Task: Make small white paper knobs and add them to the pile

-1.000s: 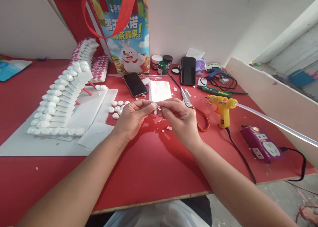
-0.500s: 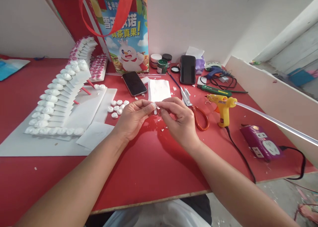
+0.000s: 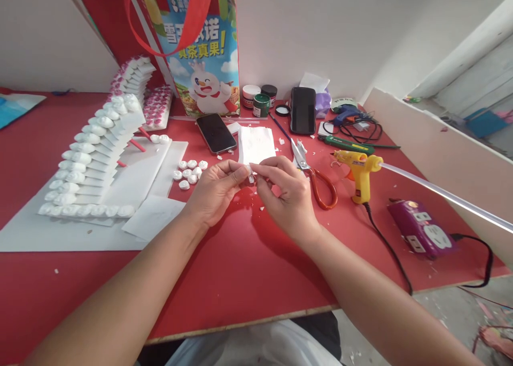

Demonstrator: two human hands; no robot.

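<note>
Near the middle of the red table, my left hand (image 3: 218, 191) pinches a small white piece (image 3: 251, 177) between thumb and fingers. My right hand (image 3: 286, 195) is closed at the same piece, its fingertips meeting those of my left hand. Fingers hide much of the piece. Behind them lies a stack of white sheets (image 3: 255, 144). Several small white rolled pieces (image 3: 191, 172) sit left of my left hand. Red-handled scissors (image 3: 324, 187) lie partly open beside my right hand.
At left, a curved white structure (image 3: 94, 152) stands on a white board (image 3: 24, 232). A printed bag (image 3: 204, 51), paint jars (image 3: 261, 105) and two phones (image 3: 216, 134) are at the back. A yellow glue gun (image 3: 360, 174) and purple power block (image 3: 420, 230) are at right.
My right hand's fingers have shifted slightly around the white piece. The whole view has moved a little; otherwise the things on the table look the same.
</note>
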